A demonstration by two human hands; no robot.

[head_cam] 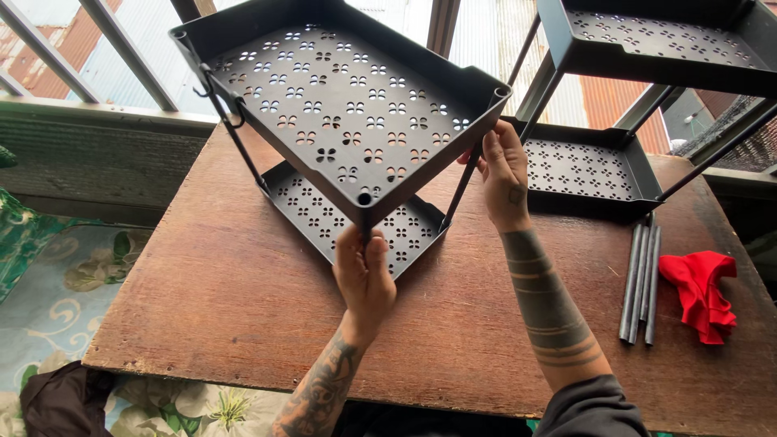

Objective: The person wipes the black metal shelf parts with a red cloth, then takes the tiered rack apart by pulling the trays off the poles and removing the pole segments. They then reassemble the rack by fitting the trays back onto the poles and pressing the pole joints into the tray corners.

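Fingers: our left hand (364, 271) clamps the front post (366, 236) under the upper tray (348, 105); right hand (503, 174) pinches the right post (460, 194) | lower tray (324, 214) sits beyond our fingertips on the table (227, 299) | tip: we keep posts straight, corners aligned | no labels seen; spare rods (641, 283), red cloth (700, 291) right of our right hand

My wooden table (218, 291) held two black racks (324, 214) (583, 174), loose rods (639, 283) and a red cloth (700, 291).
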